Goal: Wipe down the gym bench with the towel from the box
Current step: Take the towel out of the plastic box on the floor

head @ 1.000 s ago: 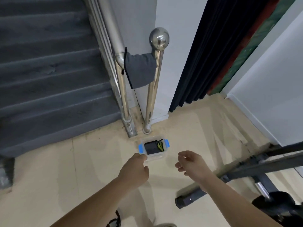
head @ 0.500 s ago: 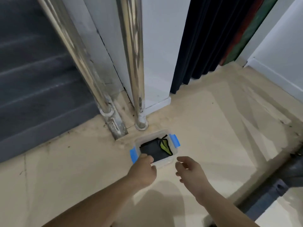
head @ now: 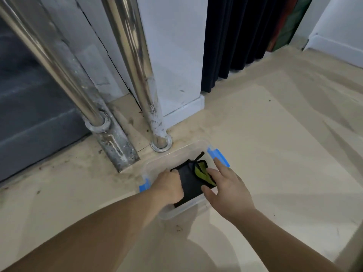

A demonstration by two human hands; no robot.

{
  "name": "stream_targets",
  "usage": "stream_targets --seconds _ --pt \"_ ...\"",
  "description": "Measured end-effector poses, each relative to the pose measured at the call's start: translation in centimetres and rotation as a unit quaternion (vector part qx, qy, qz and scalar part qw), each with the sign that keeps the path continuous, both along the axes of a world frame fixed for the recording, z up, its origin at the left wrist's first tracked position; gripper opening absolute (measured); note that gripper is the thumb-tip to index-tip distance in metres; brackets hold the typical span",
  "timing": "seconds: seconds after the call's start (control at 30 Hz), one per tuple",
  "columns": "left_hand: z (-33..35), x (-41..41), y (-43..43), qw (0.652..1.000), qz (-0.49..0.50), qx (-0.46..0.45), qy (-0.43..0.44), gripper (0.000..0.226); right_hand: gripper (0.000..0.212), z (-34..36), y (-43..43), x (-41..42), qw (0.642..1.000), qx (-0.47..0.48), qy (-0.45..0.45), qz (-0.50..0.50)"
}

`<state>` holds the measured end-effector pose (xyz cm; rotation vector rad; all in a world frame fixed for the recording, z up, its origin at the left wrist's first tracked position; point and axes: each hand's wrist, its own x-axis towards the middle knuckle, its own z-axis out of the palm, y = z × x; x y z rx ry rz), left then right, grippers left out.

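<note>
A clear plastic box [head: 188, 210] with blue clips [head: 218, 157] stands open on the beige floor, beside the foot of a steel post. In it lies a folded black towel [head: 190, 183] with a yellow-green part [head: 200, 170]. My left hand [head: 169, 186] reaches into the box, and its fingers curl down over the towel's left edge. My right hand [head: 225, 189] hovers over the box's right side with fingers spread and straight, its fingertips at the yellow-green part and near the right clip. The gym bench is out of view.
Two steel railing posts [head: 137, 75] [head: 59, 71] rise just behind the box. Grey stairs [head: 29, 114] lie at the left. A white pillar [head: 176, 65] and a dark curtain [head: 231, 36] stand behind.
The view has dropped closer to the box, and the bench frame has left it. My left hand went from the box's near rim into the box onto the towel. My right hand moved forward over it.
</note>
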<state>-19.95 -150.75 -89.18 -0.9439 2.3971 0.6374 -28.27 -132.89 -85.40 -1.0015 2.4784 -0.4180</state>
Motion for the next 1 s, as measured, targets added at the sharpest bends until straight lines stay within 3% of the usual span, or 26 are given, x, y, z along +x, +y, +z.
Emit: stream_targets --seconds 0.13,0.23,0.5,0.67,0.77,0.87,0.93,1.0 --pt "-0.8 -0.9 0.4 0.999 0.019 -0.004 -0.038 0.075 0.067 -0.2 -0.1 0.1 0.999 -0.009 -0.03 -0.02" --pt "-1.9 -1.2 0.0 0.997 0.046 -0.035 -0.042 0.085 0.075 -0.1 0.3 -0.5 0.998 -0.022 -0.043 -0.038" --pt "-3.4 -1.5 0.8 0.995 0.08 -0.051 -0.004 0.065 0.07 0.3 0.3 -0.4 0.999 -0.004 -0.027 -0.026" --pt "-3.1 -1.1 0.9 0.982 0.149 0.112 0.03 0.042 0.069 -0.1 0.4 -0.3 1.0 -0.006 -0.007 -0.014" --pt "-0.7 -1.8 0.1 0.949 0.217 0.215 0.084 0.032 0.073 -0.7 0.3 -0.4 0.998 -0.052 0.03 0.015" --pt "3.9 -1.9 -1.2 0.912 0.271 0.273 0.143 0.038 0.082 0.3 -0.4 -0.4 0.997 -0.061 0.045 0.021" --pt "8.1 -1.3 -1.5 0.894 0.287 0.297 0.175 0.039 0.079 2.7 -0.8 0.1 0.991 -0.128 0.009 -0.026" --pt "13.3 -0.2 -1.5 0.877 0.302 0.312 0.204 0.039 0.067 7.3 -1.5 0.7 0.961 -0.216 -0.103 -0.141"
